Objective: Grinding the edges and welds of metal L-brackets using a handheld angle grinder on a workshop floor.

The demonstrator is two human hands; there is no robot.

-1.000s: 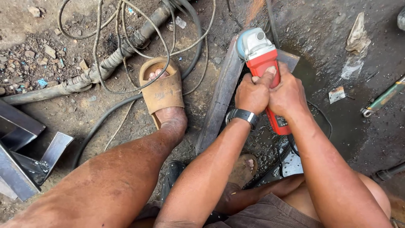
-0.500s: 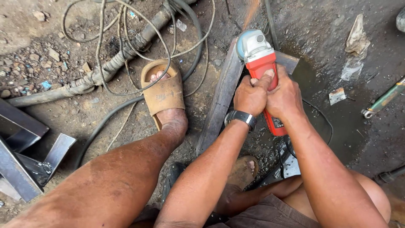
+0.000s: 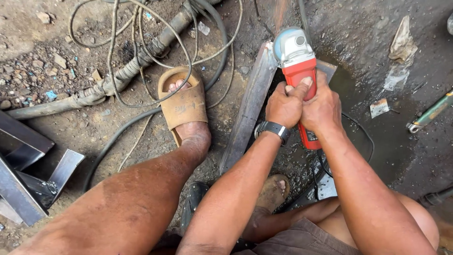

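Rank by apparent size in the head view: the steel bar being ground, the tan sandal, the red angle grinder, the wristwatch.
1. Steel bar, the longest thing.
2 and 3. Tan sandal and red angle grinder: they look alike, and both hands cover part of the grinder, so no ranking.
4. Wristwatch, clearly the smallest.

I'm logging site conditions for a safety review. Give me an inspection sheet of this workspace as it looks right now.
Surface: bare dirt ground, gravelly at left, dark and wet-looking at right.
Job's things: red angle grinder, head at the upper end of a long metal bar lying on the ground.
Clutter: scrap metal angle pieces at left; plastic scraps at right; green-handled tool at the right edge.
Hands: left hand, with a wristwatch, and right hand both wrapped around the grinder body.
Cables: loose wires and thick hose tangled around a sandalled foot.
Surroundings: nothing seen beyond the ground.
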